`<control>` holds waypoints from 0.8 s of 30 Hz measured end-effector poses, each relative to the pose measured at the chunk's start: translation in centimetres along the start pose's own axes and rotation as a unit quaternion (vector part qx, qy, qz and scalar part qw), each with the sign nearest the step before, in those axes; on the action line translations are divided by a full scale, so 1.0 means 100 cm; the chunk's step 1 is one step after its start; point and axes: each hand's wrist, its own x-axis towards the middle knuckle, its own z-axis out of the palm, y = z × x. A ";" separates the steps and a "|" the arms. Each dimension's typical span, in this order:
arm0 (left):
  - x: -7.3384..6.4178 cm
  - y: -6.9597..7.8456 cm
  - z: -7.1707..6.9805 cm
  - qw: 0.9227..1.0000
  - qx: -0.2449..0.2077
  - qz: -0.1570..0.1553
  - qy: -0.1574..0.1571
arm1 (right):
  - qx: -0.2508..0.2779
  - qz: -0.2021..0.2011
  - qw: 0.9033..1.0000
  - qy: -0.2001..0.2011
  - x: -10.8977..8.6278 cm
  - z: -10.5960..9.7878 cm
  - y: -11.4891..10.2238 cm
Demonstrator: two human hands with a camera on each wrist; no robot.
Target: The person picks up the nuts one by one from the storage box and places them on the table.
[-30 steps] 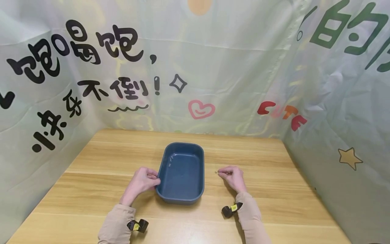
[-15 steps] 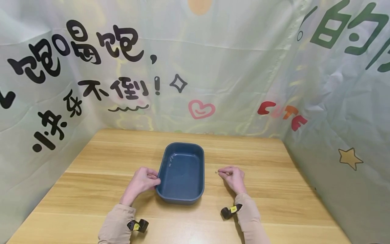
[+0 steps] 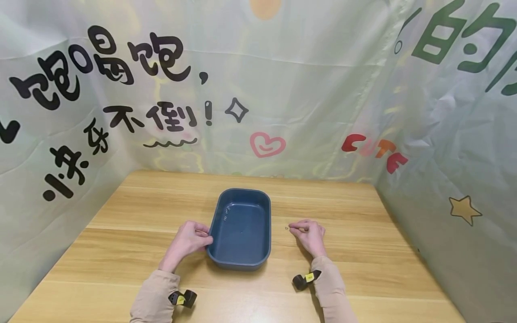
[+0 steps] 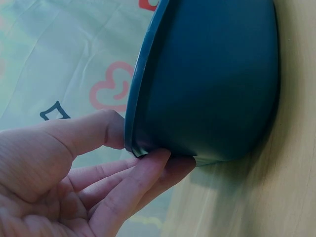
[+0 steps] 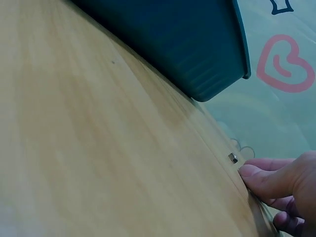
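A: How many containers stood on the table (image 3: 121, 251), and where?

B: One. A single blue tub (image 3: 242, 229) sat at the middle of the wooden top, long axis running away from the person. Two or three tiny pale specks lay inside near its far left corner; what they were could not be told.

A: How was the left hand (image 3: 187, 242) placed?

B: It held the tub's left rim near the front corner. In the left wrist view the thumb (image 4: 94, 131) lay against the rim's upper edge while the curled fingers (image 4: 143, 173) pressed the wall from beneath, so the rim was pinched between them.

A: And the right hand (image 3: 308, 233)?

B: It rested on the table to the right of the tub, clear of it. Its fingers were curled inward, tips pointing left toward one small metal piece (image 3: 286, 228). In the right wrist view that piece (image 5: 232, 158) lay on the wood just beside the foremost fingertip (image 5: 249, 173); whether they touched could not be told. The hand held nothing visible.

A: What else was counted?

B: Two beige sleeves, each with one black strap bearing a yellow tag, and printed curtains on three sides showing one pink heart (image 3: 267, 144) and one yellow star (image 3: 464, 209).
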 end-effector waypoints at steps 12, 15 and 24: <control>-0.001 0.003 -0.003 1.000 0.020 0.003 -0.003 | 0.033 0.036 0.999 0.014 0.001 -0.007 -0.015; -0.001 0.003 -0.003 1.000 0.022 0.003 -0.004 | 0.025 0.023 0.999 -0.003 0.004 -0.012 -0.028; -0.001 0.002 -0.003 1.000 0.010 0.003 -0.009 | -0.015 -0.084 0.994 -0.067 0.017 -0.015 -0.081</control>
